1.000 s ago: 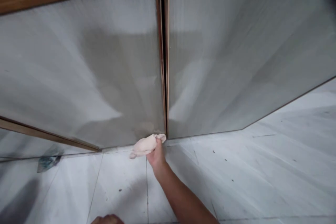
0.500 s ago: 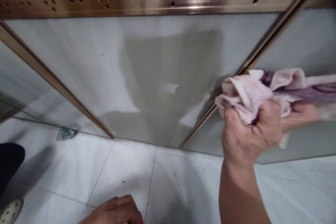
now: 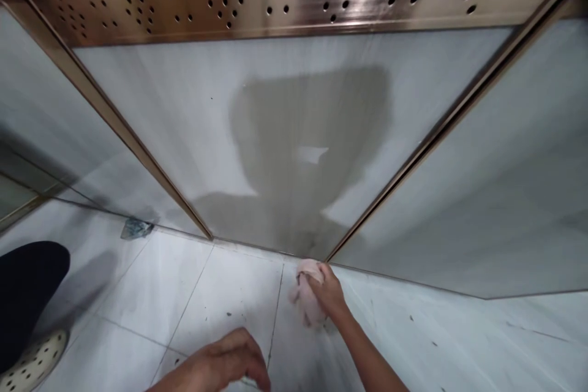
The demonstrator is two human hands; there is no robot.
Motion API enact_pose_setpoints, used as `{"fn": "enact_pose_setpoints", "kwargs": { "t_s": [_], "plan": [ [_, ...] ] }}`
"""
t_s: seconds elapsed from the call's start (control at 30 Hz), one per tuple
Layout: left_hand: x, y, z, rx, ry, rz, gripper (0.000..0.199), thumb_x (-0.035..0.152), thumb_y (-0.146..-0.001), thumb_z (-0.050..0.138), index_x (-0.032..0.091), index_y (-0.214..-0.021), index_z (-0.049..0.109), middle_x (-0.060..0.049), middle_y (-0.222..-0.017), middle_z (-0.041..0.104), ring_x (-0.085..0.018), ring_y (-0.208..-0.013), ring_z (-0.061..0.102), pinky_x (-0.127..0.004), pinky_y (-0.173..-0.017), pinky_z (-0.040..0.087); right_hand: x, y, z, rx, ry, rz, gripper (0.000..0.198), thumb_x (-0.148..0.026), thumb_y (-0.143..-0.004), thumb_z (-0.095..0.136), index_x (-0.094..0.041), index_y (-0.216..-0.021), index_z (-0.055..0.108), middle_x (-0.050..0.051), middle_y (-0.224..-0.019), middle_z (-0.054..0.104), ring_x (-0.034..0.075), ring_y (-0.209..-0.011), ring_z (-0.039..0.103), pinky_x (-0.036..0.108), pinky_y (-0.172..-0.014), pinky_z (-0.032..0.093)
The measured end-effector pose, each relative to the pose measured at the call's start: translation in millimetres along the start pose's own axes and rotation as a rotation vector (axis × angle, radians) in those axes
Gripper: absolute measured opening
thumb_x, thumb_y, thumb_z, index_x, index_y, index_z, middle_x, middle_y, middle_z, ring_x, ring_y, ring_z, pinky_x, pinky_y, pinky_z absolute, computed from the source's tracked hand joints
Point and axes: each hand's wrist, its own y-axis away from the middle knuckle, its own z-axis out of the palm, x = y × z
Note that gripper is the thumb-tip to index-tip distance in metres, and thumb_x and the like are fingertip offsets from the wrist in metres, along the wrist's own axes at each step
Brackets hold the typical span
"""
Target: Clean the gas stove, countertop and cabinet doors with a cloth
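Observation:
At the foot of the glossy panel [image 3: 184, 135], my right hand [image 3: 331, 291] is closed round a bunched pale pink cloth [image 3: 309, 294]. The cloth presses in where a brass-coloured strip [image 3: 390, 187] meets the tiled floor [image 3: 239, 285], and part of it hangs down over the tiles. My left hand [image 3: 234, 358] hovers low at the bottom of the view, its fingers loosely bent with nothing visible in them. Its fingertips are partly hidden.
A perforated copper-coloured metal band [image 3: 257, 0] runs above the panels. A second brass strip [image 3: 138, 144] stands to the left. Against the panel's base lies a crumpled bluish-grey scrap [image 3: 136, 228]. A spotted light shoe [image 3: 39, 358] and a dark trouser leg [image 3: 32, 294] show at lower left.
My right hand has moved down and left along the brass strip, carrying the cloth from mid-height to the floor line. My left hand shifts slightly right in view.

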Motion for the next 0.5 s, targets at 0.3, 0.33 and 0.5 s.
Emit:
{"fn": "enact_pose_setpoints", "kwargs": {
  "t_s": [0.3, 0.33, 0.5],
  "plan": [
    [18, -44, -16, 0.324, 0.897, -0.306, 0.068, 0.07, -0.087, 0.056, 0.026, -0.139, 0.051, -0.01, -0.13, 0.064, -0.028, -0.123, 0.06, -0.041, -0.096, 0.051, -164, 31, 3, -0.439, -0.91, -0.088, 0.04, -0.057, -0.086, 0.056, -0.021, -0.1, 0.065, 0.004, -0.095, 0.068, 0.021, -0.088, 0.061, 0.032, -0.084, 0.05],
    [24, -49, -16, 0.265, 0.98, -0.289, 0.07, 0.072, -0.086, 0.055, 0.022, -0.135, 0.056, -0.011, -0.124, 0.068, -0.028, -0.119, 0.063, -0.04, -0.096, 0.052, -175, 36, 8, -0.421, -0.929, -0.123, 0.039, -0.057, -0.087, 0.055, -0.022, -0.101, 0.064, 0.004, -0.096, 0.067, 0.021, -0.088, 0.061, 0.033, -0.086, 0.05],
    [40, -65, -17, 0.223, 0.831, -0.074, 0.062, 0.063, -0.085, 0.065, 0.015, -0.125, 0.062, -0.01, -0.109, 0.072, -0.027, -0.107, 0.069, -0.035, -0.093, 0.053, -187, 32, 14, -0.195, -0.627, -0.437, 0.044, -0.059, -0.095, 0.037, -0.024, -0.109, 0.061, 0.008, -0.129, 0.052, 0.024, -0.117, 0.054, 0.039, -0.103, 0.045]
  ]
}}
